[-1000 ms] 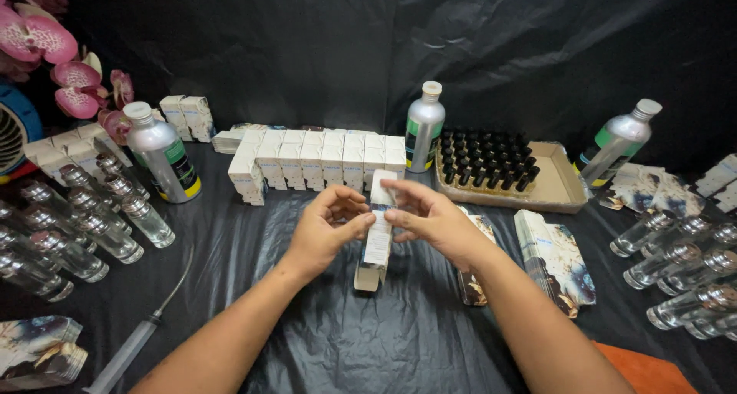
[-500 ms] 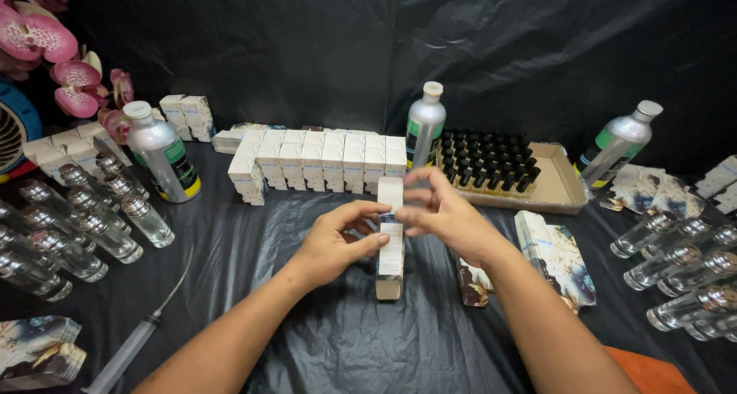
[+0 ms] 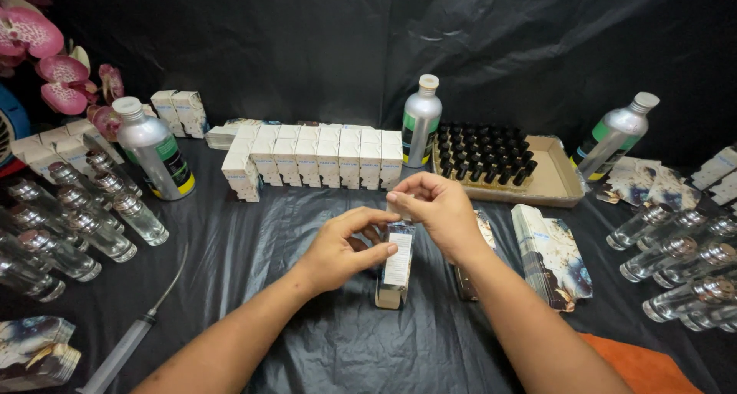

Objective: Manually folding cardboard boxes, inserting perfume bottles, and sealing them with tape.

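A small white carton box [image 3: 396, 265] stands upright on the black sheet in front of me. My left hand [image 3: 344, 248] grips its side, thumb and fingers around it. My right hand [image 3: 431, 208] is curled over the box's top end, fingers pressing on the flap. A row of closed white boxes [image 3: 315, 160] stands behind the hands. Whether a bottle is inside the held box is hidden.
Silver bottles stand at left [image 3: 154, 147], centre [image 3: 421, 121] and right [image 3: 615, 137]. A cardboard tray [image 3: 559, 185] holds several black caps. Clear glass bottles lie at left [image 3: 69, 225] and right [image 3: 679, 267]. Flat printed cartons [image 3: 551, 254], a syringe [image 3: 134, 332], pink orchids [image 3: 46, 52].
The box has been turned more upright and lowered onto the sheet; my right hand moved over its top end, and my left hand slid round its side.
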